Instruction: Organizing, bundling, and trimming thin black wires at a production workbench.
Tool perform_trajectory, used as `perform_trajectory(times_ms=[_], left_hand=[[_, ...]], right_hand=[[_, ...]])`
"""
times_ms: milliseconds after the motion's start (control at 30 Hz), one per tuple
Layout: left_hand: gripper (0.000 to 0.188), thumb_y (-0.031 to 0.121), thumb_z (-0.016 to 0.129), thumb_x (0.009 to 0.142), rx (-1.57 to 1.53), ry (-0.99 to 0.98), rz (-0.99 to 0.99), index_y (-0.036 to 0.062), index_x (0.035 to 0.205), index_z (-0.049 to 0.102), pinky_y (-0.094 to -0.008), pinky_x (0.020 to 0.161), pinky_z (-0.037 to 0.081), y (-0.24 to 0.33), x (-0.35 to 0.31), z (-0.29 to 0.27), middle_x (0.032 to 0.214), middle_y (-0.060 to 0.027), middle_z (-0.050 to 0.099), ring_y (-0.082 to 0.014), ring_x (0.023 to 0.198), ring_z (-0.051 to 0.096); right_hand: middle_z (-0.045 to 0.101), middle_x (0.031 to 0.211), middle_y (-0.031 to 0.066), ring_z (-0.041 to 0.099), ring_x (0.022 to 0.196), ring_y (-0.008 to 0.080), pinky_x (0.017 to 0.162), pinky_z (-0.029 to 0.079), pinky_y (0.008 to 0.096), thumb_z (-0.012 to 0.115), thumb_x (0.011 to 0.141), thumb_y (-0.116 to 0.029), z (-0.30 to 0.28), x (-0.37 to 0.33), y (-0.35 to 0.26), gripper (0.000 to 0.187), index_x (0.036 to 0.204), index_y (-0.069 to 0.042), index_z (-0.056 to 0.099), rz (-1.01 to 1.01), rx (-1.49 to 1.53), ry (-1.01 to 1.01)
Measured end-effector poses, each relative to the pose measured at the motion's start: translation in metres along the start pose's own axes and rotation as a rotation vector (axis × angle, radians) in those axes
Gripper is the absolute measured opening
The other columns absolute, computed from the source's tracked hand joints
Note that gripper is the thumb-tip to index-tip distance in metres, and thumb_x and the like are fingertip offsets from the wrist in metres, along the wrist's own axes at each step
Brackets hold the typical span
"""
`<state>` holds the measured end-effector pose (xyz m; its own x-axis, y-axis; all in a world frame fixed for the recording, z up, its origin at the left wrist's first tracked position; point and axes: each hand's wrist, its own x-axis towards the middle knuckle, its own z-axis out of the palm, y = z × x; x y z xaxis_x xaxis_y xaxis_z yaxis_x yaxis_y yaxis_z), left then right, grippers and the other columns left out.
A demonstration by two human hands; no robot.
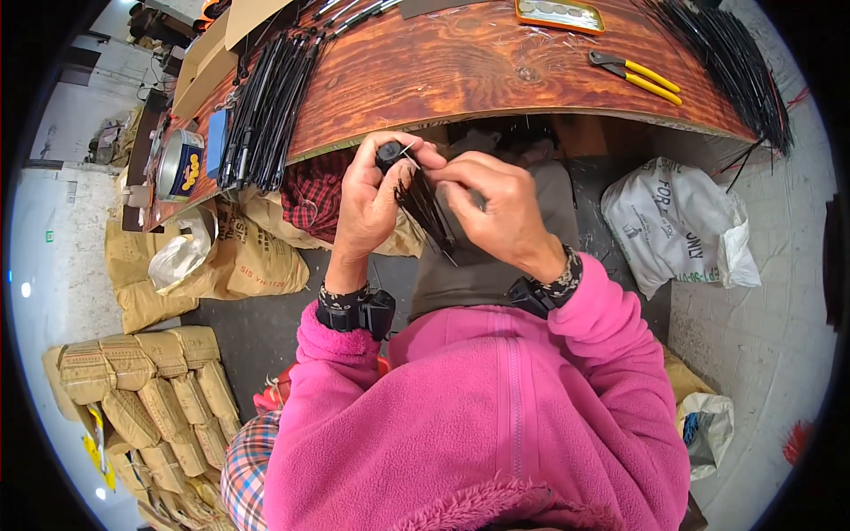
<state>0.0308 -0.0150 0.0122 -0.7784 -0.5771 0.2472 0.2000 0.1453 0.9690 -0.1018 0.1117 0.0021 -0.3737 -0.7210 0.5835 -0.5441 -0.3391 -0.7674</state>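
My left hand (365, 190) is closed around a bundle of thin black rods (423, 208) with a round black end piece (388, 154), much like a small folded umbrella frame. The rods hang down toward my lap. A short, thin, pale wire (410, 150) sticks out beside the end piece. Close by on the right, my right hand (496, 199) has its fingers bent and pinched together near the top of the rods. What sits between those fingertips is too small to make out. Both hands are in front of the table's near edge.
On the wooden table (425, 66) lie yellow-handled cutting pliers (636, 75), an orange-rimmed tin (560, 14), a bundle of black frames (270, 106), a round can (180, 164) and long black rods (730, 66). A white sack (675, 223) stands right; brown packages (164, 389) are stacked left.
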Motion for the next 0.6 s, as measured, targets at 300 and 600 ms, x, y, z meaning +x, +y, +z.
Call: perform_trajectory(times_ms=[300, 600], left_hand=[[0.019, 0.002, 0.049, 0.099, 0.022, -0.022, -0.029, 0.0, 0.117, 0.048, -0.0226, 0.075, 0.046, 0.009, -0.002, 0.019, 0.092, -0.0037, 0.059, -0.0078, 0.081, 0.054], [0.019, 0.003, 0.051, 0.098, 0.061, -0.008, 0.011, 0.0005, 0.117, 0.048, -0.0239, 0.078, 0.047, -0.002, 0.005, 0.017, 0.095, -0.0035, 0.059, -0.0086, 0.086, 0.055]], right_hand=[[0.065, 0.094, 0.0103, 0.066, 0.077, 0.0168, 0.064, 0.051, 0.0254, 0.062, 0.083, 0.004, -0.021, 0.025, -0.018, 0.024, 0.106, 0.002, 0.067, 0.013, 0.015, -0.009], [0.065, 0.098, 0.0105, 0.065, 0.071, 0.0152, 0.063, 0.052, 0.0259, 0.066, 0.081, 0.001, -0.029, 0.03, -0.022, 0.03, 0.111, 0.0, 0.066, 0.014, -0.05, -0.087]])
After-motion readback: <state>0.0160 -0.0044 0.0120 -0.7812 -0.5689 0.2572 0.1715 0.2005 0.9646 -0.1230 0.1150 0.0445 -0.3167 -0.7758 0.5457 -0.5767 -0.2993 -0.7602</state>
